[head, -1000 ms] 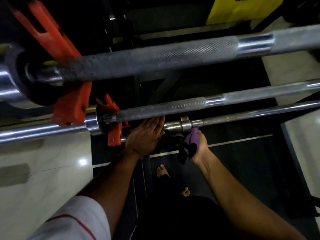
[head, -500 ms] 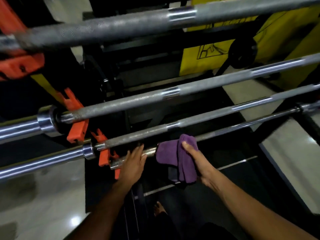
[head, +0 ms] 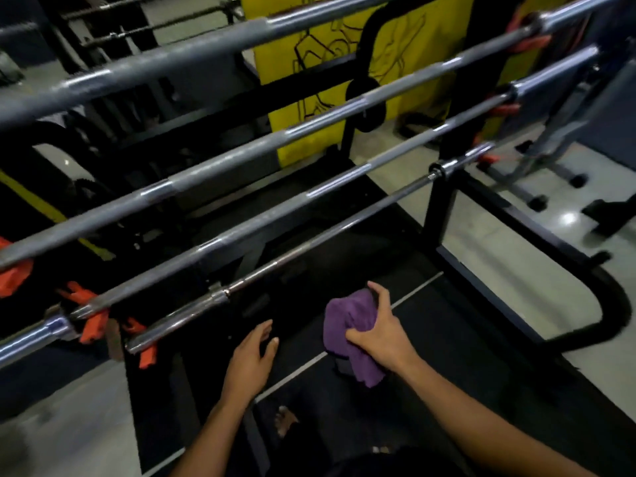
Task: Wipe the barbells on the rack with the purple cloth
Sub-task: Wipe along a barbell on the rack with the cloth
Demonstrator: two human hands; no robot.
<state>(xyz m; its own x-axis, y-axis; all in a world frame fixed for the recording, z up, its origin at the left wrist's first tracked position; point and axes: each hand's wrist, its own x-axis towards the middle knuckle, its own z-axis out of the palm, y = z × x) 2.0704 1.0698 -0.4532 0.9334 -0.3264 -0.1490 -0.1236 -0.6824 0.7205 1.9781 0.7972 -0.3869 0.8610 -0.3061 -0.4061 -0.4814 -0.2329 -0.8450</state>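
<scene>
The purple cloth (head: 351, 327) is bunched in the right hand (head: 380, 333), clear of every bar, below and in front of the lowest barbell (head: 309, 241) near its left end. The thumb and fingers are curled round the cloth; a loose tail hangs down beneath the fist. The left hand (head: 251, 358) hangs just left of the cloth, fingers straight and relaxed, slightly spread, holding nothing and touching no bar.

Four barbells lie across the rack (head: 438, 215), running from lower left to upper right. The lowest is a thin chrome bar; the three above are thicker grey bars. Orange hooks (head: 91, 318) carry the bars at the rack's left end. A yellow panel (head: 309, 108) stands behind the rack. A bare foot (head: 284, 421) shows on the dark floor mat (head: 430, 339) below.
</scene>
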